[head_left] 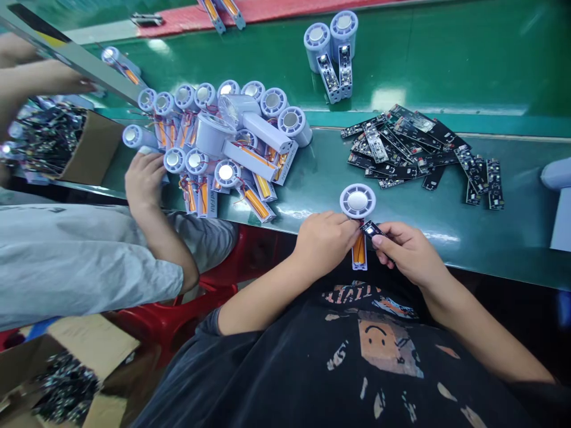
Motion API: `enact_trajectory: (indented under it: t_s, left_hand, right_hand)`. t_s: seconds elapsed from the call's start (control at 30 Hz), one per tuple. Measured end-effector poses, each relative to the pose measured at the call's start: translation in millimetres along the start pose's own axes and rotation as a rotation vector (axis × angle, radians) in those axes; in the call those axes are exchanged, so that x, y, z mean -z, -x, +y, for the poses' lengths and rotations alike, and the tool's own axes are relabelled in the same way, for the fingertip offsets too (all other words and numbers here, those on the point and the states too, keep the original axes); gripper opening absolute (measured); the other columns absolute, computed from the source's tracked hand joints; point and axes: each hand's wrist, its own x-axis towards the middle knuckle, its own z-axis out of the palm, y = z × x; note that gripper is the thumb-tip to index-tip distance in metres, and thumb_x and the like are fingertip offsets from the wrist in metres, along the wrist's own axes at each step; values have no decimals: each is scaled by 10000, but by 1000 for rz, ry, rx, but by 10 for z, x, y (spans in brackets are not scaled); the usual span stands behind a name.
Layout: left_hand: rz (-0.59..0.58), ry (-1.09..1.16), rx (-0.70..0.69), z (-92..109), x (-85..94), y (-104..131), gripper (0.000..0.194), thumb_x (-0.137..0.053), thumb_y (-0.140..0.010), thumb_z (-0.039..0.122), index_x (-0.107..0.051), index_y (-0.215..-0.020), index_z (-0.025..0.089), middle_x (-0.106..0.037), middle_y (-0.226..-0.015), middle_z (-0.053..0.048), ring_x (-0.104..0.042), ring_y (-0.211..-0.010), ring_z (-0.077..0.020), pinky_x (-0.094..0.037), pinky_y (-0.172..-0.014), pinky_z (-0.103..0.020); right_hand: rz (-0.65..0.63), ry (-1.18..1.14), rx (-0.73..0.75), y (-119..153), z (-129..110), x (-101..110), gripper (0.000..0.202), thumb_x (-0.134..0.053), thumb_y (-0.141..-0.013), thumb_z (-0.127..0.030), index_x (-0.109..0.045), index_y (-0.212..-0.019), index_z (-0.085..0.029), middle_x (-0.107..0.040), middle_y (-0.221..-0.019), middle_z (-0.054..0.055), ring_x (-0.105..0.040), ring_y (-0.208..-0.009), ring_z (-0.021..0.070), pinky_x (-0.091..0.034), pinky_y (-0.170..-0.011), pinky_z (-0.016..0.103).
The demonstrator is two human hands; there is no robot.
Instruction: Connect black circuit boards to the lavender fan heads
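Note:
My left hand [323,242] is closed on a small lilac fan unit [357,202], near the table's front edge. Its round head points up and an orange battery [358,249] shows in its open handle. Between the thumb and fingers of my right hand [413,249] is a black circuit board [370,229], its near end against the fan's neck beside my left fingertips. A pile of similar circuit boards [405,145] lies beyond my hands to the right. Many lilac fan units [214,131] stand and lie in a group to the left.
Two fan units [330,53] with boards fitted stand at the back of the green table [504,238]. Another person's hand [145,178] is at the left, beside the fan group. Cardboard boxes [91,148] hold parts. A lilac object [557,175] sits at the far right.

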Motion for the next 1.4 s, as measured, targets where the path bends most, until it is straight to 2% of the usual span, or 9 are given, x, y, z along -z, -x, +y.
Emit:
enact_trajectory:
  t_s: [0.13, 0.23, 0.37, 0.47, 0.57, 0.73, 0.97, 1.23, 1.4]
  left_hand:
    - [166, -7, -41, -30, 20, 18, 277, -532, -1012, 324, -721, -860, 189, -697, -691, -14, -588, -602, -153, -392, -561, -288]
    - [224, 8, -112, -101, 71, 2, 206, -580, -978, 303, -704, -1107, 202, -761, -957, -63, -657, -793, -192, -485, -689, -313]
    - [-3, 85, -168, -197, 141, -70, 461, -555, -938, 199, -549, -1396, 251, -555, -1496, -101, -466, -1391, -313, -443, -1076, -475]
    - [-202, 184, -221, -266, 197, -135, 578, -550, -895, 167, -470, -1464, 225, -406, -1613, -108, -331, -1491, -318, -367, -1172, -518]
    - [-264, 204, -264, -333, 239, -172, 671, -614, -845, 166, -437, -1491, 209, -360, -1624, -143, -373, -1445, -329, -358, -1177, -515]
    - [-178, 67, -128, -319, 208, -135, 514, -695, -896, 331, -556, -1389, 288, -569, -1338, -122, -552, -1107, -288, -482, -937, -436]
    - [-111, 30, 56, -70, 185, -21, 380, -738, -853, 409, -654, -1183, 239, -560, -1103, -107, -513, -975, -274, -473, -821, -404]
    - [-51, 128, 105, -42, 103, 21, 371, -765, -815, 355, -658, -1134, 197, -564, -1079, -112, -544, -967, -272, -512, -827, -421]
    - [-43, 220, -7, -55, 70, 27, 291, -693, -886, 267, -653, -1163, 187, -557, -1399, -157, -498, -1298, -333, -477, -1033, -507]
  right_hand:
    - [-13, -45, 7, 17, -3, 35, 450, -727, -769, -632, -576, -764, -208, -529, -528, -49, -462, -448, 90, -328, -404, 220]
    - [-54, -35, -7, 16, -12, 67, 463, -717, -769, -651, -572, -761, -211, -522, -523, -50, -456, -449, 96, -324, -404, 224]
    - [-93, 147, -4, 17, -61, 75, 446, -670, -812, -625, -555, -691, -212, -510, -503, -45, -429, -446, 94, -339, -440, 241]
    - [-79, 246, 8, 26, -98, 62, 421, -631, -839, -586, -548, -661, -214, -508, -501, -38, -429, -459, 100, -336, -466, 252]
    - [-56, 269, 1, 37, -122, 61, 405, -622, -830, -587, -560, -683, -216, -505, -501, -38, -436, -465, 109, -334, -478, 260]
    - [-74, 340, 5, 58, -193, 88, 394, -600, -852, -563, -583, -671, -214, -496, -504, -28, -444, -487, 123, -339, -490, 270]
    - [-39, 846, 141, 121, -438, 75, 315, -535, -926, -356, -641, -659, -226, -619, -603, 17, -483, -549, 146, -280, -510, 291]
    - [-118, 1011, -22, 30, -610, 41, 326, -544, -941, -357, -650, -660, -230, -632, -588, 13, -497, -519, 146, -304, -499, 292]
    - [-94, 1101, 60, 45, -614, 19, 342, -545, -932, -357, -610, -624, -224, -632, -588, 24, -494, -526, 154, -289, -509, 299]
